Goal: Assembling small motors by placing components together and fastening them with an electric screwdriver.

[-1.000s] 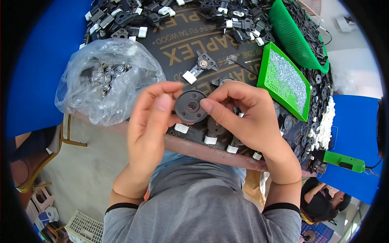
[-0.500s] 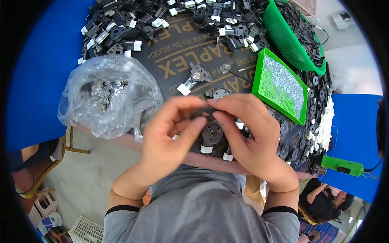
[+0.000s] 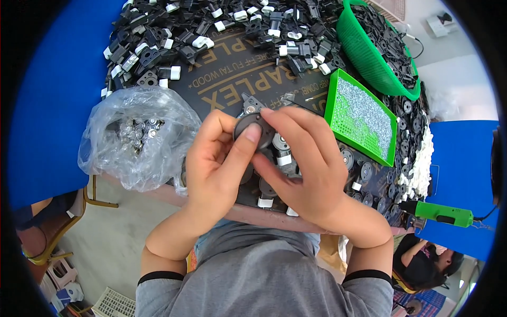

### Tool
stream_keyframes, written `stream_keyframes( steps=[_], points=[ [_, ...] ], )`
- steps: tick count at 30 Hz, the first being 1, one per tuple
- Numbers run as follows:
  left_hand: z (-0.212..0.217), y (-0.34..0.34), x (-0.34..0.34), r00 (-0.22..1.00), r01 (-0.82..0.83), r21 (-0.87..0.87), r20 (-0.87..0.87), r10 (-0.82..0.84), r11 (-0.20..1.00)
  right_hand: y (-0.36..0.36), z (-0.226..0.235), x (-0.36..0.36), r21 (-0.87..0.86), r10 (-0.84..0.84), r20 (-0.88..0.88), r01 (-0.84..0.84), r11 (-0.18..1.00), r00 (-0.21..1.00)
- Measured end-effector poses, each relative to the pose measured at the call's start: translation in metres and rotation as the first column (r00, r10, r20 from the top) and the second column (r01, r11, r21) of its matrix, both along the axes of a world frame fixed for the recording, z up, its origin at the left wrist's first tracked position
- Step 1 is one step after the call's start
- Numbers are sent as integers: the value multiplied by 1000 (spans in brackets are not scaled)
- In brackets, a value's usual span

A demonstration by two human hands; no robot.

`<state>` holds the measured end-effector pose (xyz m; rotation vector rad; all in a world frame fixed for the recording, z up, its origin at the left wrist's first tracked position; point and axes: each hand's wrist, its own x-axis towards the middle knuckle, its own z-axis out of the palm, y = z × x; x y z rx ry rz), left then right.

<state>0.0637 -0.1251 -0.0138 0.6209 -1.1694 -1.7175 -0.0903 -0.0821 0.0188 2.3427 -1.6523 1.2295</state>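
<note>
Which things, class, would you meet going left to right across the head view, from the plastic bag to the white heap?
Clear plastic bag, left hand, right hand, green tray, heap of white parts.

the disc (image 3: 266,136) is dark grey, the tabletop (image 3: 189,97) black with gold lettering.

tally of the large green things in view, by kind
Basket: 1
Tray: 1
Corded handheld tool: 1
Total: 3
</note>
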Motion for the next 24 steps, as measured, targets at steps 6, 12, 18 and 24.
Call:
stream_keyframes(
  steps=[6, 12, 18, 24],
  points=[
    [-23, -22, 8, 827, -104, -385, 479, 295, 917, -36, -10, -21, 283, -1, 38, -10, 959, 999],
    [-32, -25, 4, 623, 55, -526, 682, 383, 848, -53, -28, -33, 401, 87, -14, -74, 913, 996],
    [-35, -32, 5, 622, 32, -497, 689, 372, 867, -58, -31, -33, 431, 77, -21, -60, 900, 997],
    [-34, -29, 2, 590, 26, -491, 711, 383, 871, -54, -31, -26, 473, -31, -38, 45, 880, 999]
  ],
)
